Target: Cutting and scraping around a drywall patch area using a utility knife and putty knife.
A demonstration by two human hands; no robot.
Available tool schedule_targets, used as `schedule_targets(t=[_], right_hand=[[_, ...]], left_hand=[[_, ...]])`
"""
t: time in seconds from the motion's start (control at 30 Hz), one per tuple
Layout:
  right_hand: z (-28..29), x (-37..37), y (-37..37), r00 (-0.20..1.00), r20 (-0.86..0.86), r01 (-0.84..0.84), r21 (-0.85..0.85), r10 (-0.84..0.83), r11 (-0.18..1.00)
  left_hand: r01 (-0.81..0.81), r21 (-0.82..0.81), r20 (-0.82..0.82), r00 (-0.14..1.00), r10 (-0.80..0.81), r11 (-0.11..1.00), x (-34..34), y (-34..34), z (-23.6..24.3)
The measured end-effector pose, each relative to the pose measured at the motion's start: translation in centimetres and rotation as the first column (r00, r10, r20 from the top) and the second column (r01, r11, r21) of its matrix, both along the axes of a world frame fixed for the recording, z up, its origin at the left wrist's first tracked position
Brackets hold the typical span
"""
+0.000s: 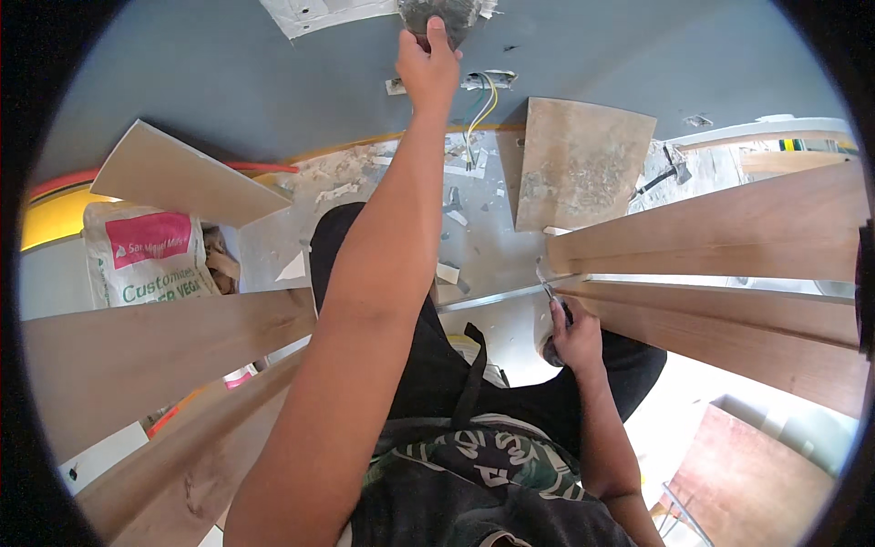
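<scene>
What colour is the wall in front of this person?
The wall is a muted blue-grey, seen best in the head view.

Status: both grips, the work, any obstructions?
Left grip on grey dusty piece at wall. Right grip holding metal-tipped tool. Possible snag: loose wires hanging nearby.

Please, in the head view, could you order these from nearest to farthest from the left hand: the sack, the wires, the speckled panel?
From the left hand:
1. Wires: just below it and slightly right, hanging from the wall opening.
2. Speckled panel: farther right and lower.
3. Sack: far to the left and lower.
</scene>
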State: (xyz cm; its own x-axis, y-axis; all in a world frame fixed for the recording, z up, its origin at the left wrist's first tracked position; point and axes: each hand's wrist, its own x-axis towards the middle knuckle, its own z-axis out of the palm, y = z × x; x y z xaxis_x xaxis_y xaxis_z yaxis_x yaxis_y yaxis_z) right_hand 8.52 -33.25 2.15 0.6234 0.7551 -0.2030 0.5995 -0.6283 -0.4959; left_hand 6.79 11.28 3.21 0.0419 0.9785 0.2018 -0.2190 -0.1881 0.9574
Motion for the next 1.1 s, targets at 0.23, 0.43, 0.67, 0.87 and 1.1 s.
schedule_targets(t=[0.23,0.43,0.67,0.87,1.1], right_hand=[[-0.3,0.3,-0.2,0.999,-0.023,0.035,-0.01,-0.036,0.999],[-0.8,0.5,-0.4,0.998,-0.018,0.052,-0.004,-0.052,0.999],[-0.7,0.5,0.0,0.999,0.0,0.045,-0.004,-0.045,0.999],[-1.2,0.5,0.0,0.999,-0.023,0.031,0.023,-0.03,0.999],[-1.6,0.6,0.0,0.999,-0.012,0.048,0.001,-0.048,0.999]], left_hand=[[-0.055,-0.022,0.031,0.998,0.056,0.998,1.3,0.4,-0.9],[-0.026,0.003,0.035,0.999,0.026,1.0,1.6,0.2,-0.7],[-0.044,0.004,0.043,0.998,0.043,0.999,1.5,0.1,-0.6],[-0.027,-0.024,0.056,0.998,0.028,0.999,1.5,0.2,-0.7],[-0.046,-0.014,-0.008,0.999,0.046,0.999,1.3,-0.3,0.2]])
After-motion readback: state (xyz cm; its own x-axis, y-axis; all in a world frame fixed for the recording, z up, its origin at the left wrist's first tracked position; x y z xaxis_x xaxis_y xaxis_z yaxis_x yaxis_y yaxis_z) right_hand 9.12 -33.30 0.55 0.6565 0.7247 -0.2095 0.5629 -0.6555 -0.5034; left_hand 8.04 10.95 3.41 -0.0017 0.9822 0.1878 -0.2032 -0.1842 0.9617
